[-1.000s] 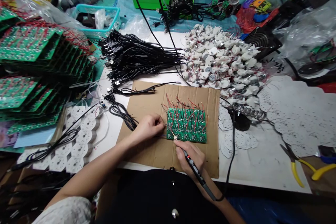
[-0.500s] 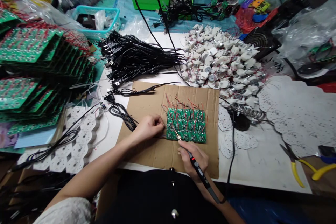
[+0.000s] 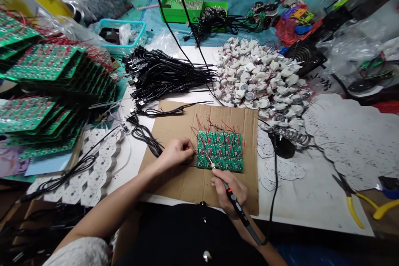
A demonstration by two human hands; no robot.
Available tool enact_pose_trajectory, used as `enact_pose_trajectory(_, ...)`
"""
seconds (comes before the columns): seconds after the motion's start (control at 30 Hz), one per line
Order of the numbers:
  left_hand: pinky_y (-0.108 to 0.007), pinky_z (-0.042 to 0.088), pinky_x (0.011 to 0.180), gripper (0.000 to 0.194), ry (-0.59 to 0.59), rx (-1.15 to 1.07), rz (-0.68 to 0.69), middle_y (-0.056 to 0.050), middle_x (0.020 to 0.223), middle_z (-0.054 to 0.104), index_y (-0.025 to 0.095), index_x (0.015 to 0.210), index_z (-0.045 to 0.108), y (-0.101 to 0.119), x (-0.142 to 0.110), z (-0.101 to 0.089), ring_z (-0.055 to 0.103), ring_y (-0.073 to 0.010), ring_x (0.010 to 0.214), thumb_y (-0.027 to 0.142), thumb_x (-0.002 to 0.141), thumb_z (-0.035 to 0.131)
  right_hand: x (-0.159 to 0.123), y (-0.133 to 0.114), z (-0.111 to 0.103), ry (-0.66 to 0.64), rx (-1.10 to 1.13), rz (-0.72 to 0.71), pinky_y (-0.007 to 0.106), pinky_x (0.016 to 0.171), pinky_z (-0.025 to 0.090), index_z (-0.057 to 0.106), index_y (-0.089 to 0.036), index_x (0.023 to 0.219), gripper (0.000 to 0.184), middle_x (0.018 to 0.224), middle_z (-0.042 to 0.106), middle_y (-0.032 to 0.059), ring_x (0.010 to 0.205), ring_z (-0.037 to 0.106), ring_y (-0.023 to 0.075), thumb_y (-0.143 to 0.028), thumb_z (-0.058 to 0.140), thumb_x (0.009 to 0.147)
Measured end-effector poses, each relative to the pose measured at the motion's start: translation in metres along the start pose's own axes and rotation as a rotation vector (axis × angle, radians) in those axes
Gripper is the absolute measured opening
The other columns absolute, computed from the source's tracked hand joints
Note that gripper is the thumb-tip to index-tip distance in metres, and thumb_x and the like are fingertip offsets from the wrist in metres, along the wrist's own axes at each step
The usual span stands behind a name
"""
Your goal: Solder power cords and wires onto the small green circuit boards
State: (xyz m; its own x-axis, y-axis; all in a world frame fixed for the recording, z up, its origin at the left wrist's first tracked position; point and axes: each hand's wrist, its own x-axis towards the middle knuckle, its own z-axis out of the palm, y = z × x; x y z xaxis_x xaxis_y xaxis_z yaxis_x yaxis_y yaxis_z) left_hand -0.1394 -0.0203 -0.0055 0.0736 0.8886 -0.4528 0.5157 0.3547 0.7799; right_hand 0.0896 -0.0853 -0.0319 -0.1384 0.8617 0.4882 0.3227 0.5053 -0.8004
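A green circuit board panel [image 3: 229,149] with several red and black wires standing up from it lies on a sheet of brown cardboard [image 3: 174,178]. My right hand [image 3: 230,189] is closed around a soldering iron [image 3: 238,207] with a small red display. The iron's tip rests over the lower left part of the panel; whether it touches cannot be made out. Just left of the panel, my left hand [image 3: 177,151] is closed in a pinch by its edge. What its fingertips hold is too small to tell, though a thin strand shows beneath them.
Stacked wired boards [image 3: 43,64] stand at the left. Behind the cardboard lie bundled black cables [image 3: 168,70] and a heap of white motor-like parts [image 3: 258,79]. A coiled spring holder [image 3: 293,133] and yellow-handled pliers [image 3: 352,203] are at the right. The iron's cord [image 3: 276,174] crosses the table.
The view has shifted slightly, so the surroundings sit a little lower in the picture. Both hands and the soldering iron stay almost where they were by the panel.
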Motion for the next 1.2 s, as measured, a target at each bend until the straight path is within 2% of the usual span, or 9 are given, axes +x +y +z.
enact_pose_trajectory(0.17,-0.023,0.033,0.054,0.013,0.006,0.023,0.005,0.003,0.059,0.057,0.016,0.068,0.061,-0.002,0.001,-0.001,0.047,-0.0105,0.056,0.027,0.075,0.059,-0.002,-0.005,-0.002,0.004,0.001,0.069,0.025,0.063,0.061,0.071,-0.023,0.118,0.029,0.081,0.075,0.0005,0.064,0.072,0.0132,-0.012,0.059,0.094)
enact_pose_trajectory(0.27,-0.023,0.037,0.056,0.011,-0.002,0.033,0.023,0.002,0.066,0.061,0.016,0.075,0.062,0.002,0.001,-0.003,0.051,-0.0113,0.060,0.027,0.076,0.061,-0.002,-0.005,-0.002,0.019,0.005,0.085,0.025,0.065,0.061,0.071,-0.024,0.118,0.030,0.081,0.075,-0.0003,0.064,0.072,0.0126,-0.010,0.059,0.093)
enact_pose_trajectory(0.47,-0.031,0.049,0.085,0.026,0.177,0.181,0.319,-0.005,0.098,0.063,0.018,0.110,0.065,0.013,0.005,-0.010,0.062,-0.0179,0.091,0.021,0.086,0.056,-0.002,-0.001,-0.003,0.040,0.012,0.046,0.024,0.063,0.060,0.071,-0.023,0.117,0.030,0.082,0.076,0.0002,0.062,0.072,0.0123,-0.011,0.058,0.093)
enact_pose_trajectory(0.57,-0.033,0.049,0.083,0.020,0.163,0.330,0.342,-0.005,0.096,0.058,0.019,0.107,0.067,0.010,0.013,-0.012,0.061,-0.0186,0.088,0.024,0.093,0.053,-0.002,-0.001,-0.003,0.028,0.006,0.060,0.023,0.062,0.060,0.071,-0.024,0.118,0.031,0.082,0.076,-0.0001,0.062,0.072,0.0120,-0.011,0.058,0.093)
enact_pose_trajectory(0.67,-0.033,0.048,0.080,0.024,0.132,0.468,0.355,-0.006,0.099,0.056,0.022,0.116,0.065,0.006,0.019,-0.014,0.060,-0.0198,0.087,0.027,0.096,0.053,-0.002,0.001,-0.002,0.037,0.009,0.023,0.024,0.060,0.060,0.070,-0.023,0.118,0.030,0.080,0.076,0.0002,0.061,0.072,0.0128,-0.012,0.057,0.093)
enact_pose_trajectory(0.9,-0.029,0.041,0.065,0.017,0.028,0.680,0.357,-0.006,0.097,0.056,0.022,0.095,0.069,0.010,0.009,-0.021,0.056,-0.0171,0.073,0.031,0.095,0.054,-0.001,0.004,0.000,0.054,0.023,0.028,0.024,0.059,0.061,0.070,-0.022,0.117,0.028,0.080,0.076,0.0011,0.061,0.073,0.0139,-0.013,0.057,0.094)
enact_pose_trajectory(1.03,-0.028,0.038,0.064,0.020,-0.077,0.638,0.394,-0.004,0.082,0.056,0.021,0.081,0.071,0.017,0.013,-0.033,0.054,-0.0159,0.068,0.033,0.093,0.060,-0.001,0.005,0.000,0.053,0.020,0.032,0.024,0.059,0.062,0.070,-0.022,0.117,0.027,0.077,0.075,0.0012,0.059,0.072,0.0138,-0.015,0.056,0.095)
enact_pose_trajectory(1.1,-0.028,0.039,0.066,0.027,-0.029,0.607,0.420,-0.004,0.078,0.057,0.019,0.078,0.071,0.026,0.029,-0.042,0.055,-0.0164,0.069,0.036,0.095,0.058,-0.002,0.006,0.000,0.052,0.019,0.037,0.024,0.059,0.062,0.070,-0.022,0.117,0.026,0.077,0.075,0.0015,0.060,0.072,0.0138,-0.016,0.055,0.096)
enact_pose_trajectory(1.2,-0.028,0.042,0.071,0.026,0.197,0.611,0.427,-0.007,0.084,0.061,0.017,0.084,0.074,0.048,0.072,-0.053,0.059,-0.0185,0.077,0.032,0.096,0.057,-0.005,0.007,-0.001,0.051,0.021,0.045,0.024,0.057,0.062,0.069,-0.022,0.118,0.026,0.078,0.074,0.0013,0.060,0.072,0.0135,-0.015,0.056,0.096)
